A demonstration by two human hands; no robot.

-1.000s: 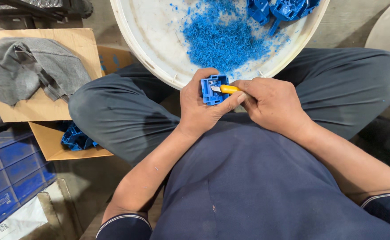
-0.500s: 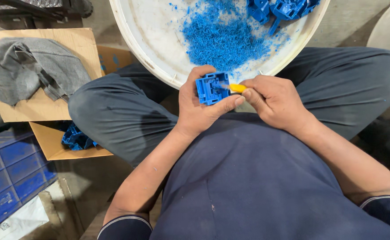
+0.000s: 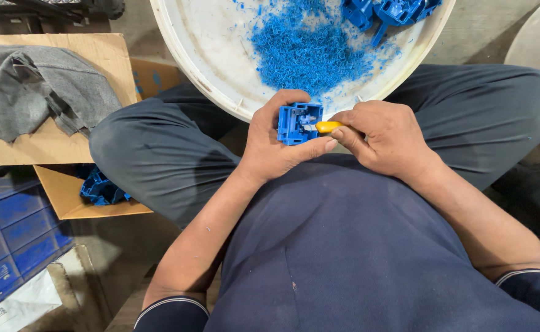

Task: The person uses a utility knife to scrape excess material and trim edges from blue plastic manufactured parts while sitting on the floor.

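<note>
Left hand [image 3: 276,144] is curling closed, thumb lying across the near side, fingers wrapping over the far side, palm facing right. Right hand [image 3: 384,141] is sitting just beside it, fingers folded into a tight pinch, index fingertip touching the left thumb tip. Both wrists are meeting at the middle of the lap, just in front of the torso. Forearms are angling in from either side, elbows bent and spread wide. Legs are folding cross-legged below.

Dark navy shirt, white-striped sleeve cuffs pushed up; dark grey-blue trousers; bare forearms.
</note>
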